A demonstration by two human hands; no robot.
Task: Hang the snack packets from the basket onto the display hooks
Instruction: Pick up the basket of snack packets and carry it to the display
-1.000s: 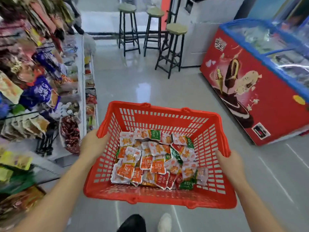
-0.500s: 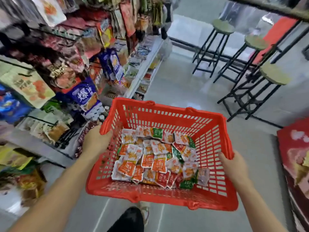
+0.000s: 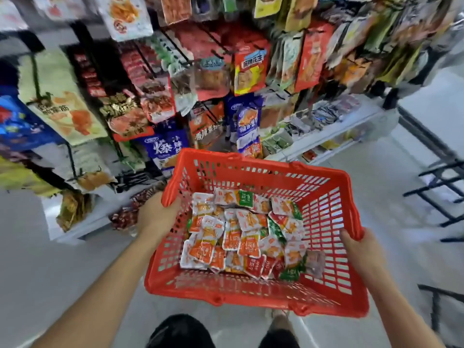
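While one red basket (image 3: pixel 251 295) was held in front of the body, its left rim was gripped by the left hand (image 3: pixel 155 217) and its right rim by the right hand (image 3: pixel 359 249), two hands in all, each clamped on the plastic. One heap of small snack packets (image 3: pixel 247 234) lay on the basket floor, too overlapped for an exact count, mostly orange with a few green and red. Beyond the far rim, black display hooks (image 3: pixel 175 50) were crowded with hanging bags (image 3: pixel 249 69); one white shelf (image 3: pixel 334 129) was seen at far right.
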